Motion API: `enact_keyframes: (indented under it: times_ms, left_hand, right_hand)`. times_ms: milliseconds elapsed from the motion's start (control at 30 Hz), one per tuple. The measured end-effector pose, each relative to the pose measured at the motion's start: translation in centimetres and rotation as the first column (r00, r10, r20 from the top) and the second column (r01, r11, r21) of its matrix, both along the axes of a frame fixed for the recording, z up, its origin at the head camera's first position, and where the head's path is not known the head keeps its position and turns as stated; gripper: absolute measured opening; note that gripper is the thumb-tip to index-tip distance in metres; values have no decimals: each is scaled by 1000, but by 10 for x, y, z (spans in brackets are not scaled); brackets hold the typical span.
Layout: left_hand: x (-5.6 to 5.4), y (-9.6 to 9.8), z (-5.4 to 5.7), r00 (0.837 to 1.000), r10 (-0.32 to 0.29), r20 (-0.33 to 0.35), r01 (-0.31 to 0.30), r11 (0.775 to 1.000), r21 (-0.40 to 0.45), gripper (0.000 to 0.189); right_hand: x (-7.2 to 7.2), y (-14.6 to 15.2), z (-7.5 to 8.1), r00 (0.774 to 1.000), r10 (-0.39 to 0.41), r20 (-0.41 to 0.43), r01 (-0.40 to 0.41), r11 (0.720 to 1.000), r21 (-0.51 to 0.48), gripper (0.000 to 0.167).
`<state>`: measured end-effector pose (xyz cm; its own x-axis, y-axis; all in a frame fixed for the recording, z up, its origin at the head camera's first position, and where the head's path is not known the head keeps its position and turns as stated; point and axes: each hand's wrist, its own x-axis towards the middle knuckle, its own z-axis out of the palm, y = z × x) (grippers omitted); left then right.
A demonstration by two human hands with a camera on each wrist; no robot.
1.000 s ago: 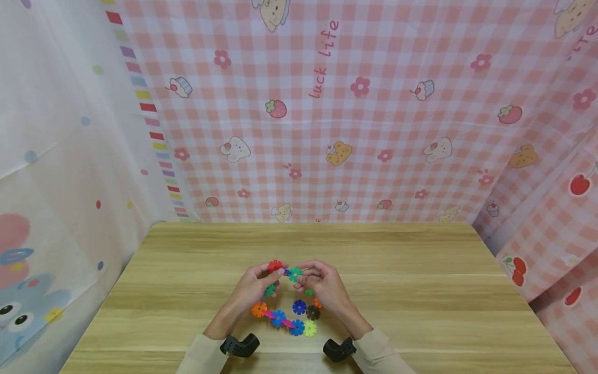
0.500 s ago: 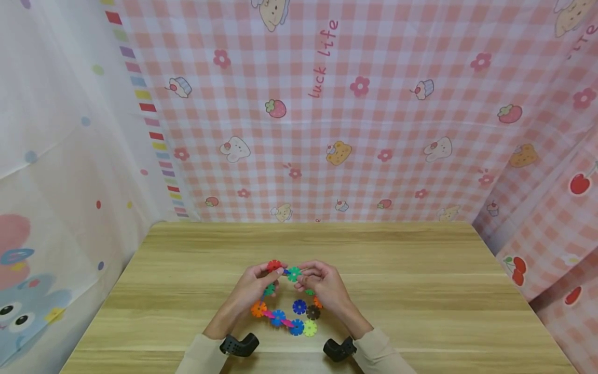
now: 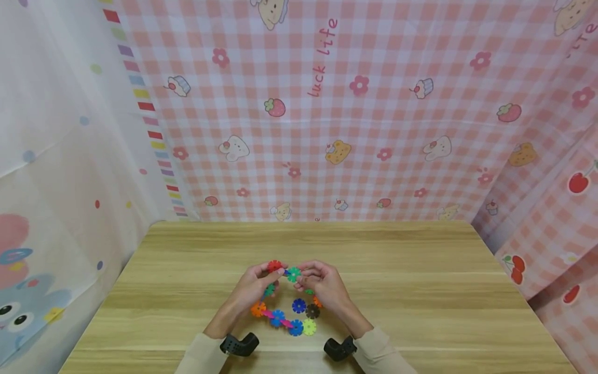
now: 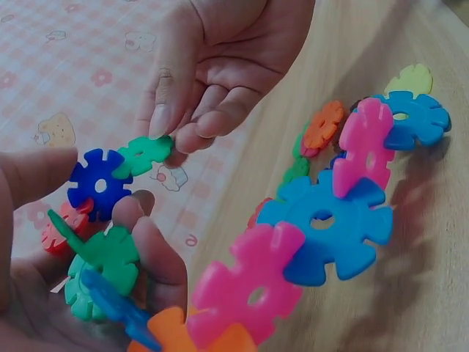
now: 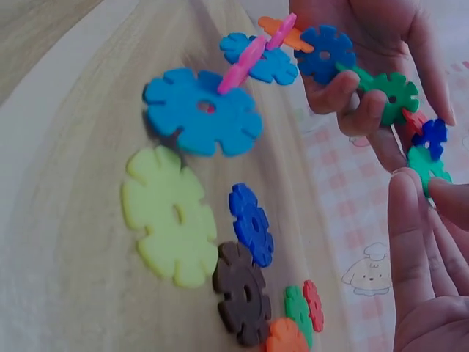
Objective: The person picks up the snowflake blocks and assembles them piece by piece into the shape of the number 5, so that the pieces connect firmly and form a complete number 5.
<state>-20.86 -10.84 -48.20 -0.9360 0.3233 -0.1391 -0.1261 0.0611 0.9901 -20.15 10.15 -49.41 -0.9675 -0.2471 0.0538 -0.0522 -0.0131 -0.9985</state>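
Several colourful slotted snowflake discs are joined into a chain. The left hand (image 3: pixel 250 284) holds the chain's far end, with thumb and fingers about a dark blue disc (image 4: pixel 100 185) and a red disc (image 3: pixel 274 266). A bright green disc (image 3: pixel 293 274) meets the dark blue one edge to edge, and the right hand (image 3: pixel 324 283) pinches its other side between thumb and fingers. From the left hand, the chain runs down through a darker green disc (image 4: pixel 102 271), an orange disc (image 3: pixel 258 309), pink discs (image 4: pixel 253 286) and light blue discs (image 4: pixel 326 227).
Loose discs lie on the wooden table (image 3: pixel 420 291) between the forearms: yellow-green (image 5: pixel 168 216), dark blue (image 5: pixel 251 224), brown (image 5: pixel 242 293), orange (image 5: pixel 286 337), green (image 5: pixel 298 315) and red (image 5: pixel 314 306). Black wrist cameras (image 3: pixel 240 345) sit on both wrists. A checked cloth (image 3: pixel 299 130) hangs behind the table.
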Motion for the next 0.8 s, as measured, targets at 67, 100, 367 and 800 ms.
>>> enact_keyframes:
  times_ms: [67, 100, 367, 800]
  left_hand:
    - [0, -1, 0, 1000, -1, -5, 1, 1000, -10, 44]
    - [0, -1, -1, 1000, 2, -7, -2, 1000, -19, 44]
    - [-2, -9, -3, 998, 55, -13, -56, 996, -73, 42]
    - [-9, -21, -8, 987, 159, 30, -156, 985, -77, 33]
  right_hand:
    - [0, 2, -1, 1000, 9, 11, -9, 1000, -3, 28]
    - [0, 3, -2, 1000, 11, 17, -11, 1000, 1, 29]
    - [-1, 21, -7, 1000, -15, -26, 19, 981, 194, 26]
    - [17, 48, -13, 960, 270, 73, -278, 896, 345, 24]
